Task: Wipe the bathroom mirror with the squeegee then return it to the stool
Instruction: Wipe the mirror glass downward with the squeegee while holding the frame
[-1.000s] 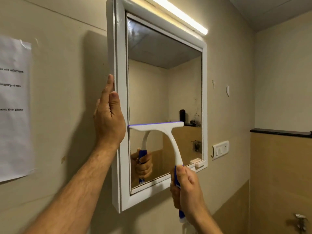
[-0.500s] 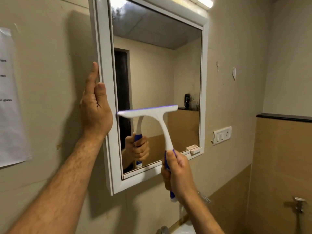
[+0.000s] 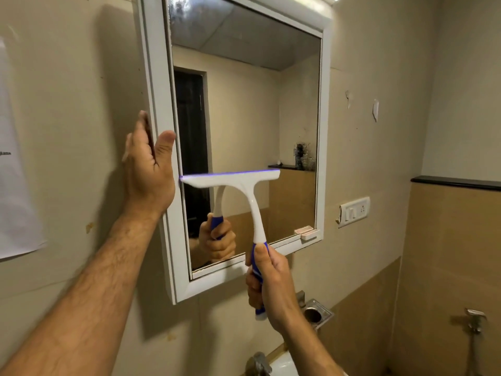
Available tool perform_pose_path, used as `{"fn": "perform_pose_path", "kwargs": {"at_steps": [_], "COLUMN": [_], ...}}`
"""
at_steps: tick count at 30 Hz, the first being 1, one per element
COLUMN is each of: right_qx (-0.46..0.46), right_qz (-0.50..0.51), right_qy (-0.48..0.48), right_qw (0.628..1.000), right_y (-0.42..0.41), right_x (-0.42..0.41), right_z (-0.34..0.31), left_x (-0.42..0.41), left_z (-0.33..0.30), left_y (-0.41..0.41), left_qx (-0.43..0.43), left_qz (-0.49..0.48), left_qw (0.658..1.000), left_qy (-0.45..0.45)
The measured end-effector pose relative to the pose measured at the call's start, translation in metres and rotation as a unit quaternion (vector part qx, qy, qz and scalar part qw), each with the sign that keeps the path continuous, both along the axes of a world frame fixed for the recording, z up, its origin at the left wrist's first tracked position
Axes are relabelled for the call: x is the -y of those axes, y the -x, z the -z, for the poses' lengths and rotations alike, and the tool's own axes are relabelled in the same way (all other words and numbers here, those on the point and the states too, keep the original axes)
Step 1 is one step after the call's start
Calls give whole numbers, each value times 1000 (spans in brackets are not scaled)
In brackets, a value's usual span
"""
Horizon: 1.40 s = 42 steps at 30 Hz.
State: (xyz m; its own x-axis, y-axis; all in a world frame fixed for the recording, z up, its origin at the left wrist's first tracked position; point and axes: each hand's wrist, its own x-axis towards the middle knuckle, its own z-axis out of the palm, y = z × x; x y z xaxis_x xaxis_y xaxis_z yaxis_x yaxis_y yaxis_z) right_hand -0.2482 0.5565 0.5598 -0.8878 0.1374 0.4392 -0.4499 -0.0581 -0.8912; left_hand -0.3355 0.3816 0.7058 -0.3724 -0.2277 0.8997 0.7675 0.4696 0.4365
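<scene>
So the right hand [image 3: 271,280] has its fingers wrapped tight around the blue grip of the squeegee [image 3: 244,196], thumb pressed along the top of the handle. The white head with its thin blue rubber edge sits level against the glass of the mirror [image 3: 244,104], roughly two-thirds of the way down, with its left tip right at the inner edge of the white frame [image 3: 160,104]. You can see the hand and handle reflected in the lower glass.

The left hand [image 3: 149,169] isn't gripping anything: fingers are straight and spread flat, palm up against the outer left side of the frame, thumb lying over the front face just above the squeegee's left tip.

Upper left corner of the glass looks hazy and streaked, and there's a dark smudgy patch near the right side above a reflected ledge.

As for writing, there's a paper sheet [image 3: 16,172] taped to the wall on the far left with a tiny bit of printed text, way too blurry to read. No logo visible on the squeegee. A switch plate [image 3: 353,211] sits on the wall right of the mirror, a tap [image 3: 259,363] and basin edge below.
</scene>
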Motion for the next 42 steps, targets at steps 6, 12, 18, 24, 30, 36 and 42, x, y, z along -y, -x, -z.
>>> {"fn": "perform_pose_path", "kwargs": {"at_steps": [6, 12, 18, 24, 30, 36, 42], "right_qx": [17, -42, -12, 19, -3, 25, 56], "right_qz": [20, 35, 9, 14, 14, 15, 30], "right_qy": [1, -10, -8, -24, -1, 1, -12], "right_qw": [1000, 998, 1000, 999, 1000, 1000, 998], "right_y": [-6, 3, 1, -16, -14, -15, -23], "right_x": [-7, -5, -6, -14, -7, -2, -12], "right_z": [26, -16, 15, 55, 15, 47, 89], "left_x": [-1, -2, -5, -13, -14, -18, -19], "left_z": [-1, -2, -2, 23, 36, 38, 38], "left_y": [-6, -6, -10, -9, -9, -12, -12], "left_qx": [23, 25, 52, 55, 37, 24, 14], "left_qz": [-39, -8, -9, 0, -33, -29, -43], "left_qw": [999, 1000, 999, 997, 997, 997, 996], "left_qy": [17, 7, 3, -60, -63, -67, -74]}}
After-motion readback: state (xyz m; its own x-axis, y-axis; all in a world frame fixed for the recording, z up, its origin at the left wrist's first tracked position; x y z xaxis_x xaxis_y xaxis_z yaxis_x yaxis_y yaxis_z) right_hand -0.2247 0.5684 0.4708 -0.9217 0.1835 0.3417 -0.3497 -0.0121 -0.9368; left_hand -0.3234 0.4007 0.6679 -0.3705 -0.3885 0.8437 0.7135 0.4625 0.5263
